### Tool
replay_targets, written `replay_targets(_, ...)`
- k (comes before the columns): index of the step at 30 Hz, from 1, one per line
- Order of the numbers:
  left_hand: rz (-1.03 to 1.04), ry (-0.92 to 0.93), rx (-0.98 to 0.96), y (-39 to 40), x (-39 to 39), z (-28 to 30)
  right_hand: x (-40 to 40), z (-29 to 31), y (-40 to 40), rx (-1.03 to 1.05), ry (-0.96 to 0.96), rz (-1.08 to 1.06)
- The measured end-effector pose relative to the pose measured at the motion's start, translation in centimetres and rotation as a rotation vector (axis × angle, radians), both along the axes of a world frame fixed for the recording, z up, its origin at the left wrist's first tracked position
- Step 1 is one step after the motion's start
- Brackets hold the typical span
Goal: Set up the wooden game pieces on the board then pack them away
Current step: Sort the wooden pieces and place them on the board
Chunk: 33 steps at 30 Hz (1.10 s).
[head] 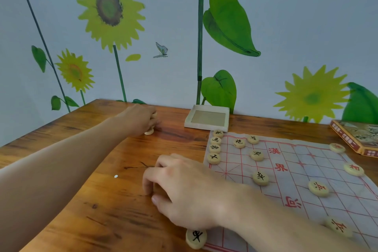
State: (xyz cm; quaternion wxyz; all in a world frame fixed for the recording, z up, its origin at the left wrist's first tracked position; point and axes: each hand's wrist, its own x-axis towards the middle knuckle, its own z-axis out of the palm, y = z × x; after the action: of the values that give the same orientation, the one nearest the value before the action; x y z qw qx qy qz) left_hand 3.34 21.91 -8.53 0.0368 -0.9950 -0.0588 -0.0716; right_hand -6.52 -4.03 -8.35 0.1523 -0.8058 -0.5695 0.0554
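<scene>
A cloth game board [290,170] with a red grid lies on the right of the wooden table [98,200]. Several round wooden pieces sit on it, some in a column along its left edge [214,147] and one at the near corner [196,238]. My left hand [141,118] reaches far over the table and curls round wooden pieces [149,131] near the back edge. My right hand [180,192] rests on the table left of the board, its fingers curled down over something that is hidden.
An open shallow cardboard box [207,118] stands against the wall behind the board. A printed box lid [358,137] lies at the far right. The wall with sunflower pictures closes off the table's back edge.
</scene>
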Motion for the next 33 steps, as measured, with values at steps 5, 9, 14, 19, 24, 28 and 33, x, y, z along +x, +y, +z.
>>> replay_targets(5,-0.011,0.018,0.013,-0.4,-0.1,0.2,0.0,0.0,0.0,-0.003,-0.007,0.001)
replay_targets(9,0.018,-0.009,-0.005,-0.8,-0.2,0.6,0.1,0.0,0.0,0.002,-0.008,0.0)
replay_targets(14,0.052,-0.084,0.06,-1.7,-1.7,1.6,0.1,-0.1,0.1,0.003,-0.02,0.007)
replay_targets(19,0.089,-0.182,0.084,-3.6,-3.1,-1.0,0.0,-0.4,0.2,0.019,-0.024,-0.003)
replay_targets(24,0.1,-0.207,0.119,-4.4,-3.3,-1.5,-0.2,-0.6,0.3,0.024,-0.042,-0.008)
replay_targets(28,0.063,-0.214,0.122,-4.3,-3.4,-1.7,-0.2,-0.6,0.3,0.029,-0.049,-0.013)
replay_targets(33,0.018,-0.404,-0.297,-3.9,-4.4,-1.5,-0.5,-0.3,0.1,0.017,-0.082,0.001)
